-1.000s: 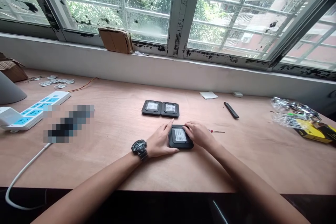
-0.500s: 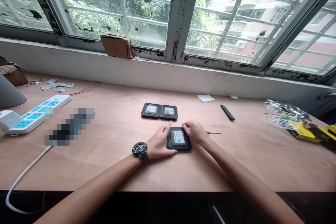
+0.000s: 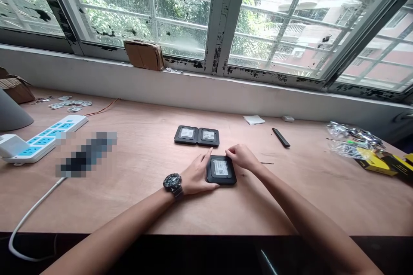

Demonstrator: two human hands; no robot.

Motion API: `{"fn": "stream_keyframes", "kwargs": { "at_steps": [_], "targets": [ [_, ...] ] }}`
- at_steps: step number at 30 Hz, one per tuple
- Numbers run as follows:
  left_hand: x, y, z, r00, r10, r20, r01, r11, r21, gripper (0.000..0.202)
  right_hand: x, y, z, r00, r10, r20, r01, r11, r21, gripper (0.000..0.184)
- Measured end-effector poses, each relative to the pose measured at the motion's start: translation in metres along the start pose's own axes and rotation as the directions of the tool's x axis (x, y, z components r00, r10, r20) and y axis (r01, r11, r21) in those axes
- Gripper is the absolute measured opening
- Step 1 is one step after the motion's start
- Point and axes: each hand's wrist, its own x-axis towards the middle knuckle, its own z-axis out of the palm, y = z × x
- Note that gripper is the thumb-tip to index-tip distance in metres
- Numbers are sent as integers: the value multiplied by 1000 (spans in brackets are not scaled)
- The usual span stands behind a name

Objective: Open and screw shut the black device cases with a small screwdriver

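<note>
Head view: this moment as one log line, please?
left hand: braces black labelled device, left edge | right hand: fingertips at its far right corner | device: flat on wooden table | behind: two similar devices

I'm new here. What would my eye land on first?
In the middle, a black device sits between two hands: the left hand against its left edge, the right hand at its far right corner. Two matching devices lie side by side behind it; a white power strip lies far left.
</note>
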Motion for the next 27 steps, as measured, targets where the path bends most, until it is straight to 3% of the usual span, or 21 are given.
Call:
{"fn": "stream_keyframes", "kwargs": {
  "at_steps": [11, 23, 27],
  "targets": [
    [0, 2, -1, 1000, 18, 8, -18, 999, -27, 125, 8, 2, -11, 993, 30, 118, -35, 999, 39, 33],
    [1, 4, -4, 999, 32, 26, -31, 999, -41, 125, 2, 0, -22, 985, 62, 160, -72, 996, 60, 37],
    [1, 4, -4, 999, 32, 29, -31, 999, -44, 126, 0, -5, -30, 960, 54, 275, -66, 997, 34, 47]
  ]
}}
